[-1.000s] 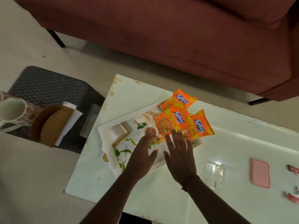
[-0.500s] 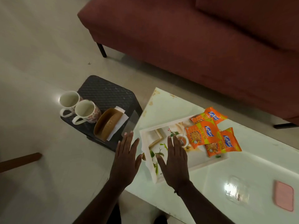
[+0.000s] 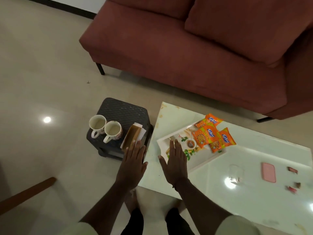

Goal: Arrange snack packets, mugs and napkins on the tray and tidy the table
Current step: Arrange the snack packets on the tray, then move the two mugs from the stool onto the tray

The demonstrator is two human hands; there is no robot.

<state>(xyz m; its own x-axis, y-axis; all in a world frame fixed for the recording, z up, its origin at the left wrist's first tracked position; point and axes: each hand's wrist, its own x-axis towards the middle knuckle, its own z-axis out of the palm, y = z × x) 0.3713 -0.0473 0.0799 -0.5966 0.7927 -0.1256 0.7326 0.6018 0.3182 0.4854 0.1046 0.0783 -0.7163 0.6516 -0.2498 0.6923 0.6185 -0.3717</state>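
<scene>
A white tray with a leaf print lies on the glossy white table. Several orange snack packets are piled on the tray's far right end. Two white floral mugs stand on a dark stool left of the table. Beside them a brown napkin holder rests on white napkins. My left hand is flat and empty, its fingertips at the holder's near end. My right hand hovers empty over the tray's left end.
A maroon sofa runs behind the table. On the table's right lie a clear plastic lid, a pink case and small wrappers. A wooden leg crosses the floor at bottom left.
Both hands have drawn back from the snack packets and shifted left. The left hand has left the table and reached the napkin holder on the stool. The camera has panned left and up.
</scene>
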